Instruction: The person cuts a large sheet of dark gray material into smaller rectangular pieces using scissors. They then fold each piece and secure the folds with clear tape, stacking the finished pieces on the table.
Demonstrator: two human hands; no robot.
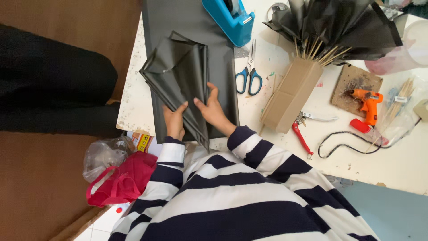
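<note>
Two hands, left hand (174,120), right hand (213,109), gripping folded black sheet (178,73) between

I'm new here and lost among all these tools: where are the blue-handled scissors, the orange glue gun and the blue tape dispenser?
blue-handled scissors (248,79): head view, handle loops.
orange glue gun (368,101): head view, body.
blue tape dispenser (228,20): head view, plastic side.

Counts, placed relative to the cardboard box (292,94): one box is seen. One pair of blue-handled scissors (248,76) is shown to its left, and one blue tape dispenser (229,18) above and left. One orange glue gun (368,103) and one red-handled pair of pliers (303,130) are shown to its right. Two hands (174,119) (213,109) are counted at lower left, on one folded black sheet (180,76). One red bag (120,180) is shown far below left.
</note>
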